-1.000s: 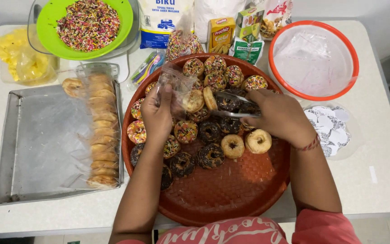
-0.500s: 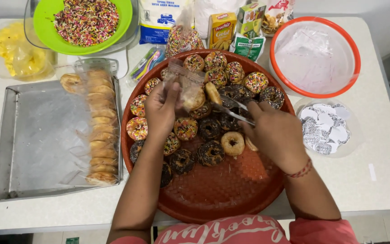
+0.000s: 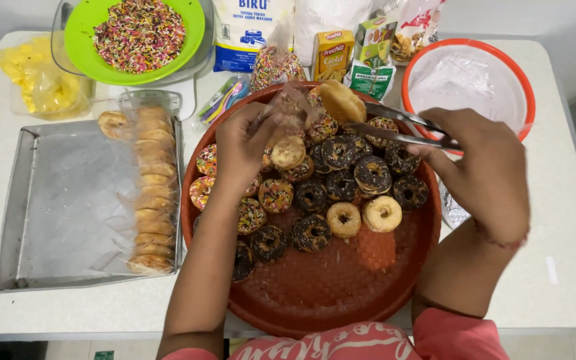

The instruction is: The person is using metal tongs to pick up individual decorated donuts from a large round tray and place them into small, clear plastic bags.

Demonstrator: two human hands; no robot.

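Right hand (image 3: 481,170) closed on metal tongs (image 3: 401,130), which pinch a plain doughnut (image 3: 341,100) raised above the round red tray (image 3: 341,293). Left hand (image 3: 245,143) pinches a clear plastic bag (image 3: 291,110) (one doughnut inside) just beside it, over the decorated doughnuts (image 3: 315,193).

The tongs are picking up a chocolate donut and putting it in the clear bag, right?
Not quite. In the head view, the tongs in the right hand grip a plain donut, not a chocolate one, beside the clear bag that the left hand holds.
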